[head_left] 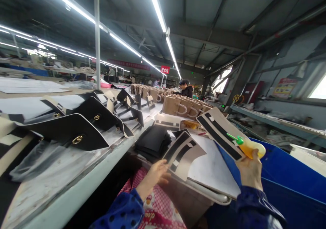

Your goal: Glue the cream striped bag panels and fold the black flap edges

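My right hand (250, 169) is raised at the right, its fingers closed round a yellow squeeze bottle (252, 149) with a green nozzle. A beige bag panel (220, 123) with black strips stands tilted up beside the bottle, its lower corner at that same hand. My left hand (154, 176) has its fingers apart at the near edge of another beige panel (198, 151), also with black strips. This panel rests over a white board (211, 171) in front of me. Just left of it lies a stack of black pieces (152, 140).
On the long table (84, 174) at left stand several black flaps (76, 129) with gold clasps, plus clear plastic film (38, 161). Brown bags (173, 106) with handles line up ahead. A blue bin (287, 185) is at right. Farther back is a person in dark clothing (187, 91).
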